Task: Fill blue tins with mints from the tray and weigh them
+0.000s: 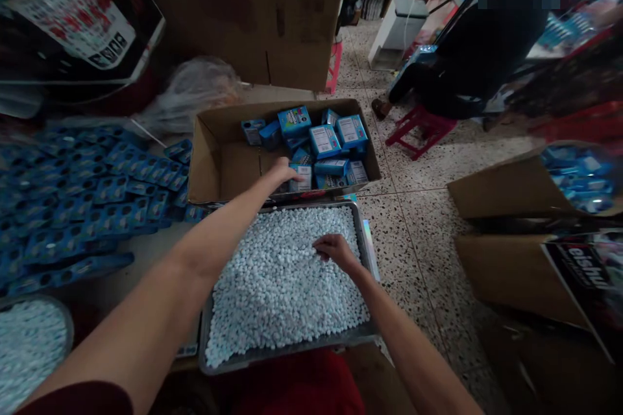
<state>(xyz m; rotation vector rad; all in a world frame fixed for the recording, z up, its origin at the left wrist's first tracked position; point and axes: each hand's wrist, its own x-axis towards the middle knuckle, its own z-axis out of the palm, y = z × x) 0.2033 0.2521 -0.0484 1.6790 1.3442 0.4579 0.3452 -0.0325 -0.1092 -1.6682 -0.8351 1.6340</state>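
My left hand [283, 172] reaches into an open cardboard box [219, 162], its fingers closed on a small blue box [302, 177] at the near side. Several other blue boxes [325, 141] lie in a loose heap around it, mostly to the right. Over a metal tray [282, 356] heaped with small white and pale blue pellets [277, 292], my right hand [335, 249] hovers low, touching or nearly touching the heap. Its thumb and fingers are pinched together, and what they hold, if anything, is too small to make out.
Rows of blue cartons [92, 201] lie to the left, above a round container [68, 331] of similar pellets. At right stand cardboard boxes [506, 194], one holding blue packs [579, 175]. A person [467, 58] sits on a red stool [421, 130] beyond.
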